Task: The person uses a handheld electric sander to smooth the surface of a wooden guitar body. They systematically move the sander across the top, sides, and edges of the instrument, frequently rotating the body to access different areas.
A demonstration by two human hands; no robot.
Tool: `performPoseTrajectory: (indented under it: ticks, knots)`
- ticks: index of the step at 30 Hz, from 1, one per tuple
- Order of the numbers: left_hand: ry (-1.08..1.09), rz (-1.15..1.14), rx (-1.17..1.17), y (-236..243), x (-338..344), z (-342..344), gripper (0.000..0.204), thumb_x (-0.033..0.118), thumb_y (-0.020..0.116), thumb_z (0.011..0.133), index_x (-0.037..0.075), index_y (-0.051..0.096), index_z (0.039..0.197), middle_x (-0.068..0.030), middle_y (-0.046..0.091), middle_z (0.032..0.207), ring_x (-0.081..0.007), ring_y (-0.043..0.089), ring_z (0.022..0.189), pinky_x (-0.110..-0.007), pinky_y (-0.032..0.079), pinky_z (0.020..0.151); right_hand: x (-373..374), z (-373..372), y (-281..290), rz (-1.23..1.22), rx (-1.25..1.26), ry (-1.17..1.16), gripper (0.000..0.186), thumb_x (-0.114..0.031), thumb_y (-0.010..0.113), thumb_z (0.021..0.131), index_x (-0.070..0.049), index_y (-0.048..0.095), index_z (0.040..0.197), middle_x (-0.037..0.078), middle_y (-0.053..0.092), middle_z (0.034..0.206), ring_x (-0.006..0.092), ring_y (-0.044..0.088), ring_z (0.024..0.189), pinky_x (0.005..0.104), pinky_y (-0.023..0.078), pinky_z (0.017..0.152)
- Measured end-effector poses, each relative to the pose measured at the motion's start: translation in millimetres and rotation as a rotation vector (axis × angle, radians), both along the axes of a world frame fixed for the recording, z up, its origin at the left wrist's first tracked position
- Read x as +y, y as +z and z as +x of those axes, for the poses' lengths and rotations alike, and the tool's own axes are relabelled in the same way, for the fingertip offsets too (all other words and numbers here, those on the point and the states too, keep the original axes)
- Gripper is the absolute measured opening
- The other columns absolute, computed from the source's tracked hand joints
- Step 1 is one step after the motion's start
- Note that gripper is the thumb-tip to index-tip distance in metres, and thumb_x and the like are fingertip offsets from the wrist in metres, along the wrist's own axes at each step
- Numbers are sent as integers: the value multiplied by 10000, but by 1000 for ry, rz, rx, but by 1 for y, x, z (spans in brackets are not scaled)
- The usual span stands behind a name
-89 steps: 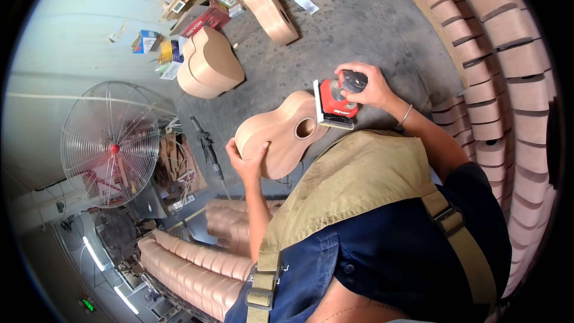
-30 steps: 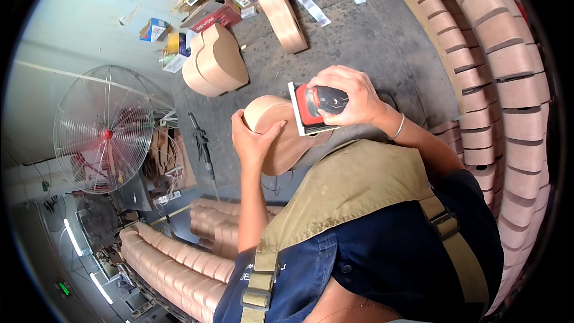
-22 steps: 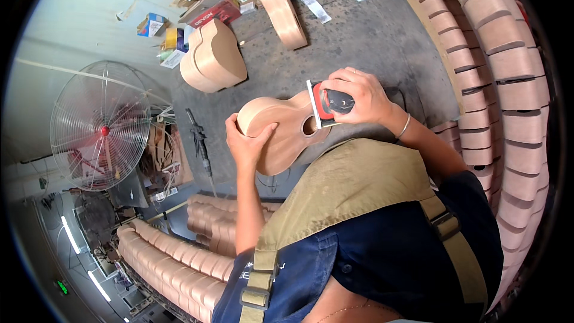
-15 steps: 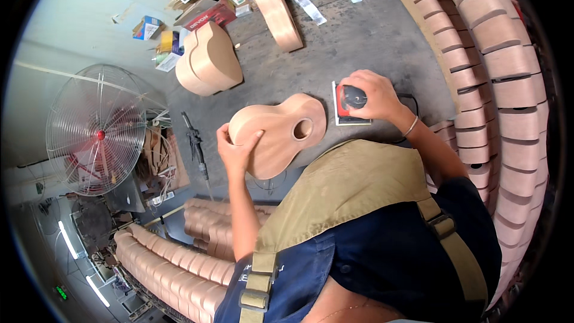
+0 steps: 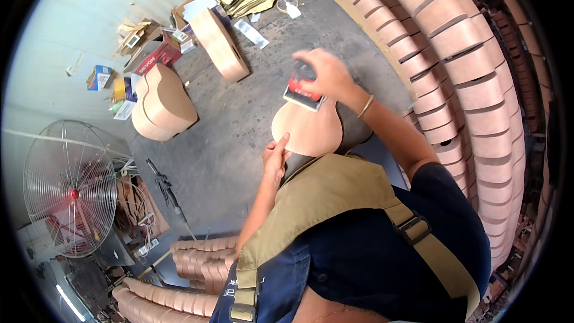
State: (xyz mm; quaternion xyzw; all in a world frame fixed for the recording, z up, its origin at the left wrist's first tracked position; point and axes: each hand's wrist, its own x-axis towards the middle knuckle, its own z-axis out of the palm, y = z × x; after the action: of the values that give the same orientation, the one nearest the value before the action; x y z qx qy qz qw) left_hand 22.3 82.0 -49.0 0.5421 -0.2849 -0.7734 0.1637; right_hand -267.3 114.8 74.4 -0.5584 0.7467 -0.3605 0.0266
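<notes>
Guitar-shaped wooden body (image 5: 307, 130) sits mid-frame, its lower-left edge pinched by your left fingers (image 5: 283, 142), likely to steady it. Your right fingers (image 5: 314, 58) clasp the red sander (image 5: 302, 91) at its upper end.

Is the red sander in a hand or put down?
In a hand: the right hand grips the red sander by its dark top.

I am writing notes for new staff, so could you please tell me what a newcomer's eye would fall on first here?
Probably the red-and-black power sander near the centre, in the right hand, at the far part of the pale ukulele body whose near edge the left hand holds. Next might come the long rows of wooden instrument bodies curving down the right side, then the big round wire fan at far left.
</notes>
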Motion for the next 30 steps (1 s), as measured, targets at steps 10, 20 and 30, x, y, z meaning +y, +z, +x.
performPoseTrajectory:
  ticks: [10,20,30]
  knots:
    - [-145,-53,-55,-28,-6,12,395,330,935,930,79,729,1155,-48,793,1074,-142,746,922,-321,624,865,-56,-18,0,162,133,-73,689,-261,904,781,-201,647,1418,152,608,1162,374,666,1143,492,591,946]
    - [-101,-63,-54,-15,-2,8,367,339,941,923,92,779,1141,-6,802,1047,-68,722,856,-225,569,721,-55,-42,-4,183,119,-65,640,-345,901,793,-227,700,1389,146,659,1158,355,688,1176,486,618,941]
    - [-71,-91,-103,-15,2,6,400,371,931,927,111,773,1188,-1,807,1084,-100,731,932,-276,569,812,-6,-79,-13,36,132,-130,579,-349,890,792,-213,696,1321,133,652,1104,374,708,1059,485,606,871]
